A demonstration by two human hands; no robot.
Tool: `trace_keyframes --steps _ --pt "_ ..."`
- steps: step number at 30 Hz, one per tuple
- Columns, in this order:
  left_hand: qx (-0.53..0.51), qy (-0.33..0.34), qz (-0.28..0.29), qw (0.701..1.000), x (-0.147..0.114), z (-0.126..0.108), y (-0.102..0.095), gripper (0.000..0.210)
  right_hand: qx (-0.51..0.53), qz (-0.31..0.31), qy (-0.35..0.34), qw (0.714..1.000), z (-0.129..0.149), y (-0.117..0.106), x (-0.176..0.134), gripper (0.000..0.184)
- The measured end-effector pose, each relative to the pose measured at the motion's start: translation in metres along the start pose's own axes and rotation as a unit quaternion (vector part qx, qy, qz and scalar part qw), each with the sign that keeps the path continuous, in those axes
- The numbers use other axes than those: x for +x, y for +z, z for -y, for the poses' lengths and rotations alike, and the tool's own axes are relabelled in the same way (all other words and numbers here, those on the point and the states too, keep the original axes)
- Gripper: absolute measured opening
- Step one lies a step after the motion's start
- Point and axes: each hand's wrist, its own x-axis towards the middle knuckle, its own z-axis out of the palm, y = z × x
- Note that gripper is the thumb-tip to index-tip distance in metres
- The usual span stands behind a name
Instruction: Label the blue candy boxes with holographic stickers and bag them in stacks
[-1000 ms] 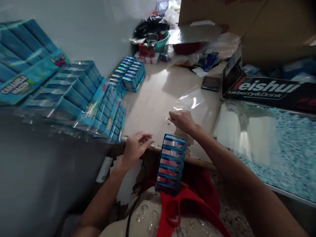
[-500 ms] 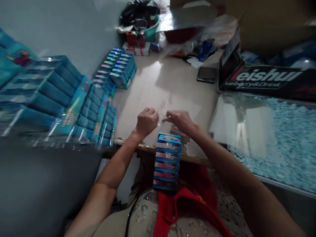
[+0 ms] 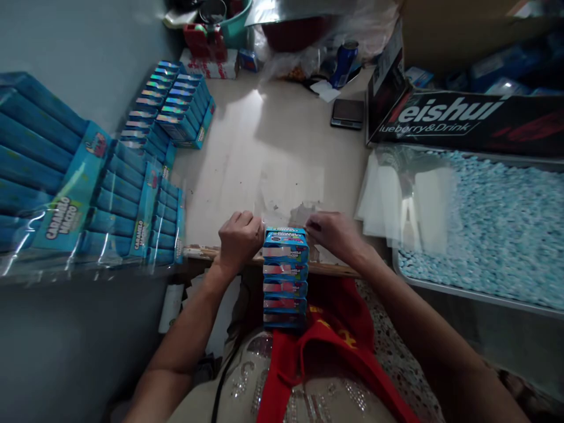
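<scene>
A row of small blue candy boxes [image 3: 285, 271] stretches from the table's front edge back toward my body, with a printed blue panel at its far end. My left hand [image 3: 240, 239] is closed in a fist just left of that far end. On the other side, my right hand [image 3: 333, 234] has its fingers pinched together, close to the box corner. Whatever thin thing the fingers may hold is too small or too clear to make out.
Wrapped packs of blue boxes [image 3: 118, 200] line the left, with more box rows [image 3: 183, 111] behind. At right are a tray of pale blue pieces [image 3: 489, 235], white sheets [image 3: 374, 194] and a black carton [image 3: 458, 120]. A small scale [image 3: 347, 113] and blue can [image 3: 345, 63] sit farther back.
My hands have moved apart and nearer, from close together beyond the box row to either side of its far end. The camera view has shifted, so the surroundings sit differently.
</scene>
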Motion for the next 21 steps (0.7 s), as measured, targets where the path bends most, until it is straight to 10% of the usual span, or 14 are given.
trace_keyframes --steps 9,14,21 --pt "-0.045 -0.067 -0.029 0.996 -0.018 -0.024 -0.057 0.019 0.0 -0.062 0.027 0.998 0.053 -0.052 -0.043 0.015" --pt "-0.133 -0.086 -0.135 0.978 -0.027 -0.036 -0.058 0.012 -0.016 -0.244 0.025 0.969 0.082 -0.043 -0.072 0.027" --pt "-0.252 -0.166 -0.144 0.942 -0.028 -0.035 -0.067 0.01 -0.037 -0.351 0.013 0.936 0.091 -0.017 -0.08 0.027"
